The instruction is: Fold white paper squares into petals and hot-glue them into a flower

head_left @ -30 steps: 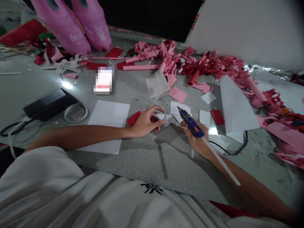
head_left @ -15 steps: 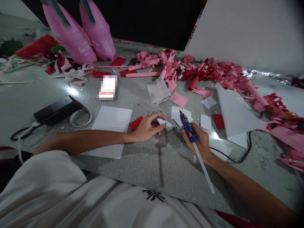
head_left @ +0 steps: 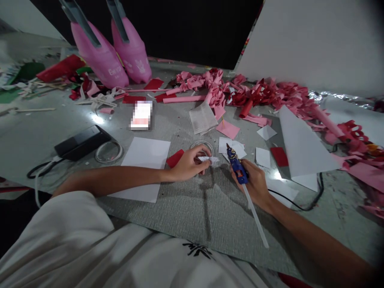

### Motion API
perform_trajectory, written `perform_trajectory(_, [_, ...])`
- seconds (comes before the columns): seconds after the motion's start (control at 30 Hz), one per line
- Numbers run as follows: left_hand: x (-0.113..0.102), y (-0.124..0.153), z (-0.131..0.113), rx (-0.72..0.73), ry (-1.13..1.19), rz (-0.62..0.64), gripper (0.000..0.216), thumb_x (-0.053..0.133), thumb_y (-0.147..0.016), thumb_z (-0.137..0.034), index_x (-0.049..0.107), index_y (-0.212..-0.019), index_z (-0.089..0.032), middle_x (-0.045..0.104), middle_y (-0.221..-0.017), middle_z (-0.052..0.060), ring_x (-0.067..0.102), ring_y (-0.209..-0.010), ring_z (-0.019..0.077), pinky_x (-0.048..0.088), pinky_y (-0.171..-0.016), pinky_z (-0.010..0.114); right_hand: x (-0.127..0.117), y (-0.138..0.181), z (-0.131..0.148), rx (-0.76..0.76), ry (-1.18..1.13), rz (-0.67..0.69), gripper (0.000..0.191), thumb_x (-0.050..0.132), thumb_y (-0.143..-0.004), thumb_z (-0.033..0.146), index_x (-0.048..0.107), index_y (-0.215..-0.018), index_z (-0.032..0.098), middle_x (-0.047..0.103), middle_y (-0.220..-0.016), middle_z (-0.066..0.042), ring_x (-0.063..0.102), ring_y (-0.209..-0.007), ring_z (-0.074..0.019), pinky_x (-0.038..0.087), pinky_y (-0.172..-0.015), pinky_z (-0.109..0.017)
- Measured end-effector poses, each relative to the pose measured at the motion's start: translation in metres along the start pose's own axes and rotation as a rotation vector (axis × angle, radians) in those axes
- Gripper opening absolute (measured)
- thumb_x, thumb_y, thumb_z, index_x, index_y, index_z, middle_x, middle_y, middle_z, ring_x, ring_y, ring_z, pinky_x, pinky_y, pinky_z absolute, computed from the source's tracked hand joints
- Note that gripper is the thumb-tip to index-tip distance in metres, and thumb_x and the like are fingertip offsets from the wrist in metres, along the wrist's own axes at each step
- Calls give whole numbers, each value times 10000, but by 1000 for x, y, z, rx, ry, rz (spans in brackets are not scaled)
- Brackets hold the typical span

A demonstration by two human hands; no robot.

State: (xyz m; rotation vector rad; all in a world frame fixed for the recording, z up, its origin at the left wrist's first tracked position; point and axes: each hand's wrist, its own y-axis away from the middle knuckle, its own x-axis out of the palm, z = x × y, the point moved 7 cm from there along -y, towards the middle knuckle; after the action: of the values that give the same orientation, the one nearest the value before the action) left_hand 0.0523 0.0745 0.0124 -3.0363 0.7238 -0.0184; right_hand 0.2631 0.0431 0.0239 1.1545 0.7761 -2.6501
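Note:
My left hand [head_left: 192, 162] is closed, pinching a small folded piece of white paper [head_left: 213, 159] between thumb and fingers above the grey table mat [head_left: 180, 224]. My right hand [head_left: 253, 178] is wrapped round a blue glue gun [head_left: 238, 166], its nozzle pointing away from me. A long clear glue stick [head_left: 255, 218] sticks out of the gun's back end toward my body. Just beyond my left hand lies a white ring-shaped roll [head_left: 201, 144], partly hidden by the fingers. A red paper piece [head_left: 175, 159] and a white sheet [head_left: 147, 154] lie beside my left forearm.
Pink and red paper scraps [head_left: 288, 96] are heaped along the back. Two pink bottles [head_left: 99, 60] stand at the back left. A black box with a cable [head_left: 82, 142] and a coil [head_left: 108, 152] lie left. White paper cutouts [head_left: 263, 157] and a large white sheet [head_left: 306, 148] lie right.
The whole view has shifted slightly, so things appear a little farther right and lower. The left hand has turned the white paper piece slightly; both hands keep their holds.

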Motion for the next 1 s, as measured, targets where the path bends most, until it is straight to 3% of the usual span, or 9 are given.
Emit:
perform_trajectory(0.57, [0, -2, 8, -4, -5, -13, 263, 699, -915, -358, 529, -1010, -182, 640, -851, -2, 644, -528, 81, 485, -469, 171, 6, 1, -4, 32, -5, 70, 142, 579, -938, 226, 488, -829, 226, 547, -795, -3, 519, -659, -153, 377, -609, -303])
perform_trajectory(1.0, [0, -1, 11, -18, 20, 10, 289, 691, -938, -422, 544, -1056, -203, 637, -822, -6, 652, -562, 106, 509, -515, 207, 8, 6, -10, 32, -27, 88, 132, 590, -878, 135, 516, -889, 244, 605, -869, -24, 566, -705, -180, 427, -629, -308])
